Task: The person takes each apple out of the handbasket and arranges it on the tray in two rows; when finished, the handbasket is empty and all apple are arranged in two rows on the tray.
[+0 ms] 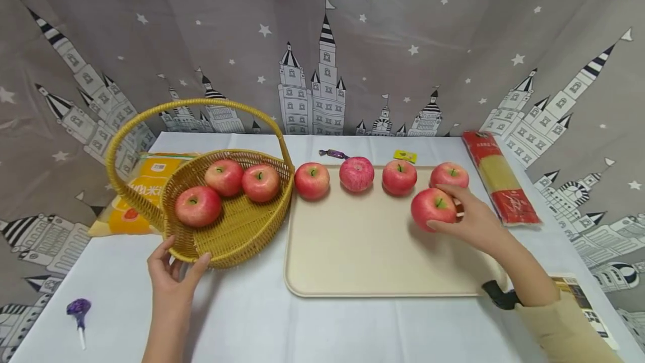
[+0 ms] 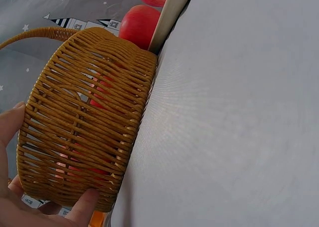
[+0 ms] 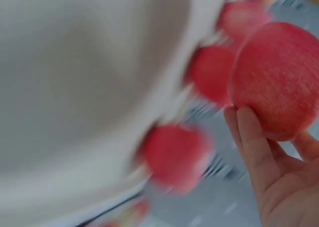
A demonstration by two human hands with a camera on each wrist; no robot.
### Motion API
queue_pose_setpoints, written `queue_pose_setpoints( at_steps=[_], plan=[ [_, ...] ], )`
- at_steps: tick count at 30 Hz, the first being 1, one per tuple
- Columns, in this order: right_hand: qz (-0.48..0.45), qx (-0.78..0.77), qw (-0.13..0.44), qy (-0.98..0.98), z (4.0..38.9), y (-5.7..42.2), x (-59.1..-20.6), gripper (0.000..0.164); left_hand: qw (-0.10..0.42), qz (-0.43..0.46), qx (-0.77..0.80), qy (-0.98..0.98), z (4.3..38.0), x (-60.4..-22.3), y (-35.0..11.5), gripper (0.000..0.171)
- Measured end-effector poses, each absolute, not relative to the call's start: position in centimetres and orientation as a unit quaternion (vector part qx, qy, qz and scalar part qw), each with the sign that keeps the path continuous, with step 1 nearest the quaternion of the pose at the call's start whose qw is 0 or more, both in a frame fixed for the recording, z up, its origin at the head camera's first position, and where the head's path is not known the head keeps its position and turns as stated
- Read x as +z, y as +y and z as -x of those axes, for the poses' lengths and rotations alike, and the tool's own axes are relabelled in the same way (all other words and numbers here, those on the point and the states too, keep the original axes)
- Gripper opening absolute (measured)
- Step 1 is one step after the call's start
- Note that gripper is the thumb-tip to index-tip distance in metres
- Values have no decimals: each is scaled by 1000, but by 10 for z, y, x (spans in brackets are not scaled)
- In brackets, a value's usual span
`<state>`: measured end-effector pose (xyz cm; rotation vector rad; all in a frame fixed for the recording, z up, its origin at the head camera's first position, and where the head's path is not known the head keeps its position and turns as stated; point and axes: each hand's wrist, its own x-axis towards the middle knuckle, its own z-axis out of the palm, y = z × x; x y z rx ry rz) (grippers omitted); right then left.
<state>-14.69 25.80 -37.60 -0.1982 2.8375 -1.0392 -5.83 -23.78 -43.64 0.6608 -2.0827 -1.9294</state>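
Note:
My right hand [image 1: 477, 220] holds a red apple [image 1: 428, 210] over the right part of a beige tray [image 1: 373, 256]. The right wrist view shows this apple [image 3: 279, 80] between the thumb and fingers. At the left, my left hand [image 1: 171, 279] grips the near side of a woven basket [image 1: 252, 240] with a tall arched handle. Its thumb and fingers lie spread along the wicker wall [image 2: 84, 122]. Inside the basket are three red apples [image 1: 199, 206]. Along the tray's far edge stand several more, among them a streaked pinkish one [image 1: 356, 173] and one [image 1: 450, 174] just behind the held apple.
An orange bag [image 1: 146, 189] lies behind the basket, and a red-and-yellow packet [image 1: 501, 178] right of the tray. A purple lollipop [image 1: 78, 312] is at front left. A purple wrapped candy [image 1: 333, 154] and a small yellow packet [image 1: 405, 156] lie beyond the tray.

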Motion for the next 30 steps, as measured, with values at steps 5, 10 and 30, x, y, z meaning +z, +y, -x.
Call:
queue_pose_setpoints(
  at_steps=[5,10,30],
  plan=[
    [11,-323,97,941,126,299,-390,89,102,-247,-651,-711,57,-435,-238,78],
    [7,-327,96,940,119,309,-396,89,96,-250,-647,-714,57,-435,-237,79],
    [14,-320,-17,947,135,283,-378,93,105,-240,-646,-717,59,-438,-238,79]
  ],
)
